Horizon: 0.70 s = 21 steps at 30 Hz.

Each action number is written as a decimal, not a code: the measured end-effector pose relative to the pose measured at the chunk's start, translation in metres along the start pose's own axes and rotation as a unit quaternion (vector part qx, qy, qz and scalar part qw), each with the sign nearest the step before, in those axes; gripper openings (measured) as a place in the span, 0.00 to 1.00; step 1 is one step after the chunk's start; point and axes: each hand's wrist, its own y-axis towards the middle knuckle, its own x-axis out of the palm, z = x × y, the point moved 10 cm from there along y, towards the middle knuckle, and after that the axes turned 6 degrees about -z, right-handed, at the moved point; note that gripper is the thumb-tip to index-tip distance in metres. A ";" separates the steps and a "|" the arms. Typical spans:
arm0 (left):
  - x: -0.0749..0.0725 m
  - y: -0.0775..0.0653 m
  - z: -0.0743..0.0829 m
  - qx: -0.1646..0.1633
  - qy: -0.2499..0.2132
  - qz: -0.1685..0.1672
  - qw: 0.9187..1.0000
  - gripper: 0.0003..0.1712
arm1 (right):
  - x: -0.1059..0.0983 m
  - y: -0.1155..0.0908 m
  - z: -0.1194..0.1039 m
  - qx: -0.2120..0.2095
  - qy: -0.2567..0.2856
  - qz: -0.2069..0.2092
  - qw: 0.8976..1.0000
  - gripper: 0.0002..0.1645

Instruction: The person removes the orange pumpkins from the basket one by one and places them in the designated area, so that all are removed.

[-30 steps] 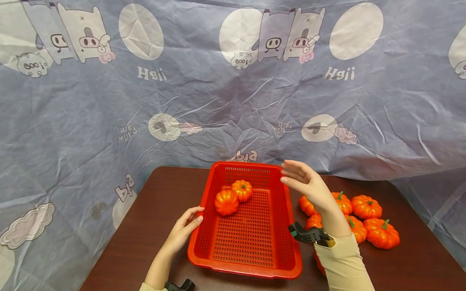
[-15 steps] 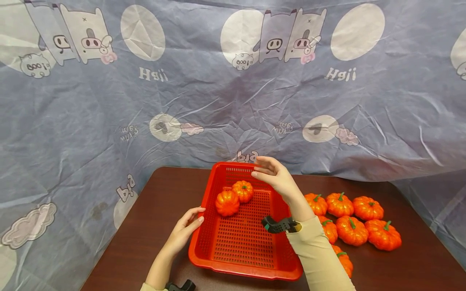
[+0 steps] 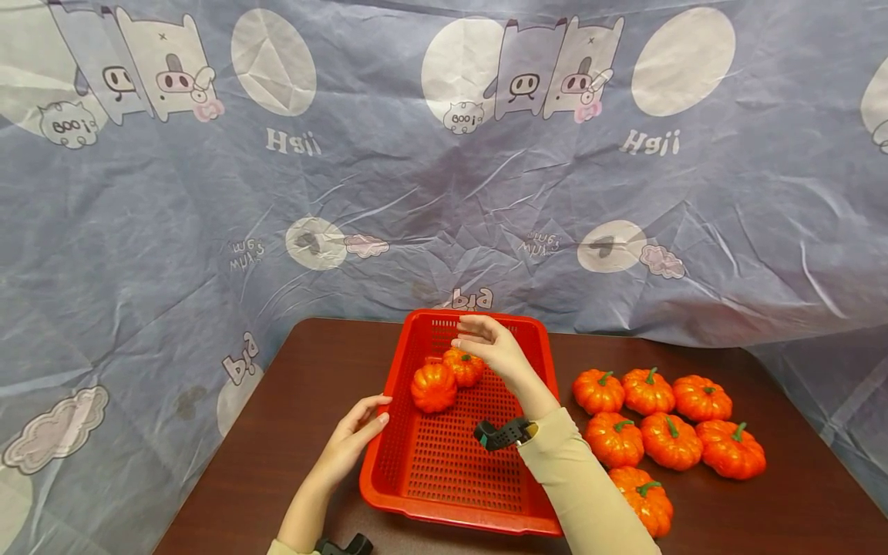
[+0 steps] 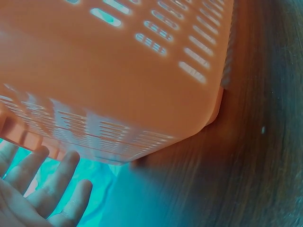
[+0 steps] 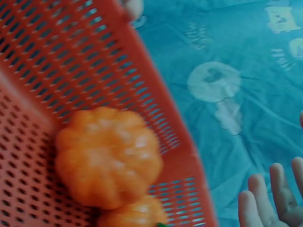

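Observation:
A red plastic basket (image 3: 465, 520) with slotted walls stands on the table. Two small orange pumpkins lie inside by its left wall: one stem-down pumpkin (image 3: 433, 388) and another pumpkin (image 3: 463, 370) just behind it. My left hand (image 3: 343, 439) touches the basket's left rim with thumb and fingertips; in the left wrist view its fingers (image 4: 54, 189) stretch loosely beside the outer wall. Above the basket's far half, my right hand (image 3: 502, 354) hovers over the rear pumpkin, partly covering it. Its fingers (image 5: 279, 189) are extended, holding nothing.
Right of the basket several more pumpkins (image 3: 671, 441) sit in loose rows with green stems. The dark brown table (image 3: 277, 416) ends at a grey-blue printed cloth (image 3: 388, 193) hanging behind. Each wrist wears a black strap mount (image 3: 502, 434).
My right hand has moved left from the basket's right rim to above the pumpkins inside, uncovering the pumpkins on the right. The left hand stays at the rim.

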 end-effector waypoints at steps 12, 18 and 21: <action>0.000 0.000 0.003 -0.003 0.006 0.003 1.000 0.19 | 0.007 0.005 0.042 0.069 -0.033 0.005 0.997 0.30; 0.000 0.000 0.003 -0.004 0.005 0.004 1.000 0.19 | 0.011 0.002 0.062 0.135 -0.027 0.007 0.990 0.34; 0.000 -0.001 0.002 -0.003 0.007 0.006 1.000 0.19 | 0.010 0.000 0.066 0.146 -0.031 0.017 0.989 0.34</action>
